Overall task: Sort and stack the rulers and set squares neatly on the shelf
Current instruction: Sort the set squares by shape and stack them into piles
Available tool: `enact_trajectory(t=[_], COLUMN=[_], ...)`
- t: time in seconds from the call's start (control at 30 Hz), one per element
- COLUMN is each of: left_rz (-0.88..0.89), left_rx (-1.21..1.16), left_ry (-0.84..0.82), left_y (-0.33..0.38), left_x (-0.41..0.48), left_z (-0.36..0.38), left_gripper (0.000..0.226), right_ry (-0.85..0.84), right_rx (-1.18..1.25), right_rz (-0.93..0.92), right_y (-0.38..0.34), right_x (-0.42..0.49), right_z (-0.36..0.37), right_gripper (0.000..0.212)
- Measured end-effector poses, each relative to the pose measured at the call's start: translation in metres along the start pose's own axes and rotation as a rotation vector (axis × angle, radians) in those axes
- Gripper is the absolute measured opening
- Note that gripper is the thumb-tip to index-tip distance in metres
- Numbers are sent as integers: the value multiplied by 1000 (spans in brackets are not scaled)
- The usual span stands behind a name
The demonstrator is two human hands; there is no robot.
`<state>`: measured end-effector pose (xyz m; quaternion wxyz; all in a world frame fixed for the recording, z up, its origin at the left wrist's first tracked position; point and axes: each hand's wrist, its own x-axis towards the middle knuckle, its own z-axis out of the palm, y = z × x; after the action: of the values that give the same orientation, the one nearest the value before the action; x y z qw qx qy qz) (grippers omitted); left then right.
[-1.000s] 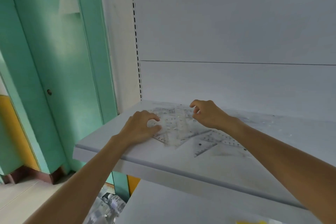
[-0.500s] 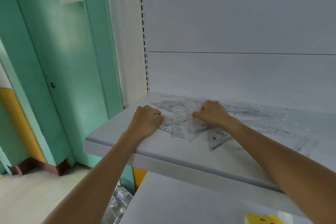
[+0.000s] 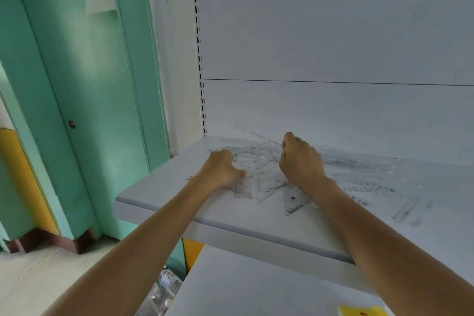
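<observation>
A loose heap of clear plastic set squares (image 3: 266,187) lies at the left end of the white shelf (image 3: 164,196). Clear rulers (image 3: 369,188) are spread over the shelf to the right. My left hand (image 3: 221,170) rests on the heap's left side with its fingers curled onto the plastic. My right hand (image 3: 298,161) is at the heap's right side, fingers curled, and appears to pinch a clear piece at the far edge. One set square (image 3: 293,202) pokes out under my right wrist. What the fingertips hold is hard to make out.
The shelf's white back panel (image 3: 333,33) rises behind the heap, with a slotted upright (image 3: 198,46) at its left. A lower white shelf (image 3: 256,290) carries a yellow item (image 3: 364,312) at the bottom edge. A green door (image 3: 77,84) stands to the left.
Both hands have drawn closer together over the heap, gathering the set squares. My right hand has lifted slightly at the far edge. The camera has shifted a little.
</observation>
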<state>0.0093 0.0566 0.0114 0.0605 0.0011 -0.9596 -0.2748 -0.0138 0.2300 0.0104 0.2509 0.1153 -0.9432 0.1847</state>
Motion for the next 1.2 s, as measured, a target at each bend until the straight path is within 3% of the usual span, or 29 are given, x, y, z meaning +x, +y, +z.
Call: enact_trajectory(t=[0.17, 0.27, 0.33, 0.53, 0.77, 0.9, 1.0, 1.1, 1.2], left_rz=[1, -60, -88, -158, -199, -57, 25, 81, 38], left_rx=[88, 200, 240, 263, -10, -162, -257, -162, -241], left_ry=[71, 136, 149, 94, -36, 61, 134, 202, 127], left_y=[0, -3, -1, 11, 20, 16, 14, 5, -2], left_x=[-3, -3, 1, 23, 40, 41, 29, 14, -2], left_z=[1, 10, 15, 17, 7, 4, -9, -29, -49], left_gripper=[27, 45, 51, 52, 46, 10, 11, 11, 14], right_ry=[-34, -10, 23, 64, 111, 144, 154, 182, 186], right_rx=[93, 79, 82, 47, 85, 72, 36, 120, 229], right_rz=[35, 61, 79, 90, 64, 79, 102, 125, 124], right_y=[1, 1, 2, 8, 10, 14, 17, 14, 8], right_x=[-3, -5, -6, -1, 5, 6, 9, 11, 12], right_z=[1, 3, 4, 5, 11, 13, 13, 7, -4], right_gripper=[9, 37, 44, 40, 28, 21, 17, 11, 19])
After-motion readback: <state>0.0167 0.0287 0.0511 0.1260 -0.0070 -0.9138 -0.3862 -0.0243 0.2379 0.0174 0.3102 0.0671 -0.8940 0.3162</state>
